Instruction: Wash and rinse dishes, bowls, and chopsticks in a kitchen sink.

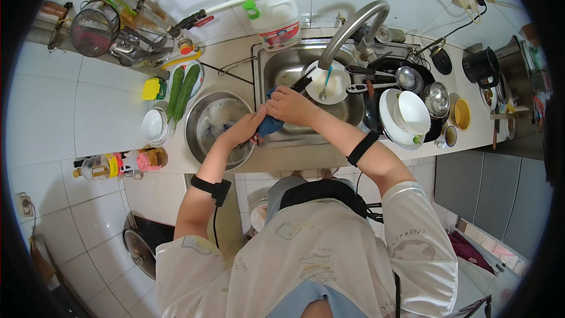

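Observation:
A blue cloth (270, 126) is gripped between my two hands, over the gap between a steel basin and the sink's left rim. My left hand (244, 129) holds its left side, partly above the basin. My right hand (286, 105) is closed on its upper right part. Beside my right hand a dark handle (302, 84) points into the sink; what it belongs to is hidden. Cloudy, sudsy water and some dark cloth lie in the steel basin (190, 139). A white bowl (339, 80) with a blue-handled spoon (325, 87) stands in the steel sink (309, 142) under the faucet (342, 37).
Two cucumbers (181, 90) and small white bowls (154, 124) lie left of the basin. A detergent jug (276, 26) stands behind the sink. At the right, a black pan (427, 68) holds ladles and stacked dishes, including a white bowl (411, 112). A yellow cup (461, 115) stands farther right.

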`<state>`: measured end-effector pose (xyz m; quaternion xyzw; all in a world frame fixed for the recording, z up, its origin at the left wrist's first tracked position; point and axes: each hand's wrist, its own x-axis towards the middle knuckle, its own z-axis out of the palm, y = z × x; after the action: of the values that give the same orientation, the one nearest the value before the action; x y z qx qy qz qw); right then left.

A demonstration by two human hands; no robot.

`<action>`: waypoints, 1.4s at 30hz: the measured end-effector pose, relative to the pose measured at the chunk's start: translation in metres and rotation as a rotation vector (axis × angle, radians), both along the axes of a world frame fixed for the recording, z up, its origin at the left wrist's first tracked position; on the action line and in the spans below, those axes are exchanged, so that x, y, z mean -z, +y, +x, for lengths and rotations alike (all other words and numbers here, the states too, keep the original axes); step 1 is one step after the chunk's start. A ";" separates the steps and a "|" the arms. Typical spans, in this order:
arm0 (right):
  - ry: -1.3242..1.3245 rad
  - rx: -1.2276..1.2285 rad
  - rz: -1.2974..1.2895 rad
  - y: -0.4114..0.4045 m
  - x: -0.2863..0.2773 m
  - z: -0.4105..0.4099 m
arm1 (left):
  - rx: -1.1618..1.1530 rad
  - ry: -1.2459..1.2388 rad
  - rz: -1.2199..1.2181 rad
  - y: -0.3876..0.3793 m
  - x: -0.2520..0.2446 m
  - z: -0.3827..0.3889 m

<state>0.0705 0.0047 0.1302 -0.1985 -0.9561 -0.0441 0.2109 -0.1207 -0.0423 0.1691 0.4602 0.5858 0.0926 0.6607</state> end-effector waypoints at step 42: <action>1.587 0.635 -1.605 0.008 0.005 0.042 | -0.496 -0.580 -0.197 -0.023 0.046 0.042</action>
<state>0.1125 0.0132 0.1249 -0.4763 -0.2177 0.6573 0.5419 -0.0782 -0.0650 0.1229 0.1936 0.4742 0.3191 0.7974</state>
